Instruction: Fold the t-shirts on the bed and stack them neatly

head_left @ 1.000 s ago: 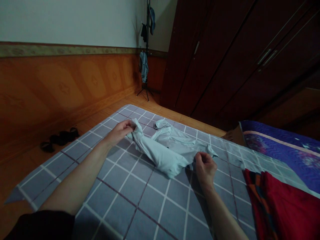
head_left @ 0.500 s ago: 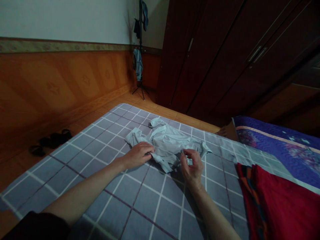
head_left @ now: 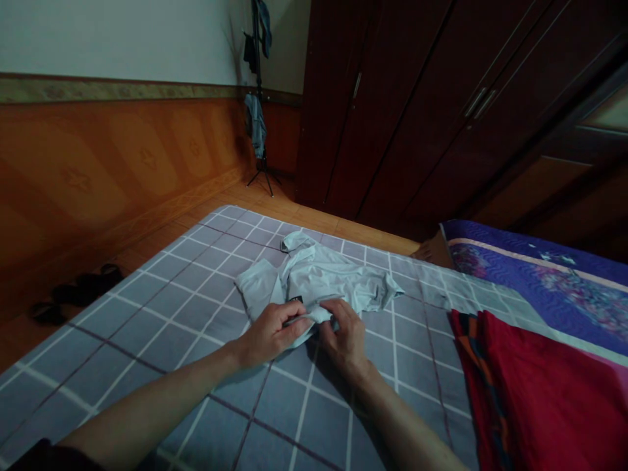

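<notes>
A pale grey-green garment [head_left: 326, 271] lies crumpled on the grey checked bedding [head_left: 275, 405]. My left hand [head_left: 272, 332] pinches its near edge between thumb and fingers, beside a small dark label [head_left: 296, 299]. Close on the right, my right hand [head_left: 345, 332] has its fingers closed on the same near edge. A short stretch of bunched fabric spans the two hands. The garment's far part spreads flat, with one sleeve-like piece out to the left and another to the right.
Folded red cloth [head_left: 544, 386] lies at the right, near a purple floral cover [head_left: 549, 261]. Behind stand a dark wardrobe [head_left: 392, 98] and a coat rack [head_left: 258, 85]. Dark footwear [head_left: 78, 291] is on the floor at left.
My right hand has moved left, close to my left hand, which is slightly nearer to me. The garment's near edge is now bunched between them, and a dark label shows.
</notes>
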{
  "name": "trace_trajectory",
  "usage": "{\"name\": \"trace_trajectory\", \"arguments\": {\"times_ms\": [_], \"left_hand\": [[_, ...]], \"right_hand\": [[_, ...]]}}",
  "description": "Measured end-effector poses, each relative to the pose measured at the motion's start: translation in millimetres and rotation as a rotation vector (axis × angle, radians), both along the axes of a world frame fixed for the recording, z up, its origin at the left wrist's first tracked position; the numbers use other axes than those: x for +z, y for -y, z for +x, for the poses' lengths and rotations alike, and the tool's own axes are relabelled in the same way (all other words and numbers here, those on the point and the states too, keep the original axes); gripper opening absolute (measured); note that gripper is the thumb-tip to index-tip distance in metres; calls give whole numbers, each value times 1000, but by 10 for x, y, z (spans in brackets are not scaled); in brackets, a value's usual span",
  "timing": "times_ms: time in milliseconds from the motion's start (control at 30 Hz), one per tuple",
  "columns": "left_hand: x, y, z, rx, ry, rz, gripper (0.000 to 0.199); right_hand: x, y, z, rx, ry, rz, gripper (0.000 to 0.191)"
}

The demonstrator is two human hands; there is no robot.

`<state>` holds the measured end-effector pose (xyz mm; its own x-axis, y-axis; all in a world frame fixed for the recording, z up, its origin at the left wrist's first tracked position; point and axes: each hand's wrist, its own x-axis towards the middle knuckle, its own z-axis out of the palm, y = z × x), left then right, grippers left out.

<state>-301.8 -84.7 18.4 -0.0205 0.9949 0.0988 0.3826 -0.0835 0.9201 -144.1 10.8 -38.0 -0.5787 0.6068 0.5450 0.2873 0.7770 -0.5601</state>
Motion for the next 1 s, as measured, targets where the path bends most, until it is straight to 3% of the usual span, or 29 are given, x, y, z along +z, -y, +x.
{"name": "trace_trajectory", "arguments": {"times_ms": [133, 333, 533, 700, 833, 900, 1000], "left_hand": [[191, 95, 12, 42, 73, -1, 31], [528, 320, -49, 194, 209, 93, 28], [619, 403, -274, 370, 372, 184, 22], [649, 336, -482, 478, 372, 265, 23], [683, 366, -526, 512, 360, 317, 21], [705, 423, -510, 505, 340, 323, 20], [747, 517, -497, 472, 197, 333, 19]], "right_hand": [[12, -129, 47, -85, 13, -51, 28], [146, -453, 220, -242, -188, -193, 27], [396, -626, 300, -223, -354, -380, 20], [826, -545, 455, -258, -492, -532, 31], [1222, -316, 752, -343, -581, -511, 29], [1333, -171, 913, -345, -534, -546, 29], [1362, 29, 1165, -306, -345, -599, 28]]}}
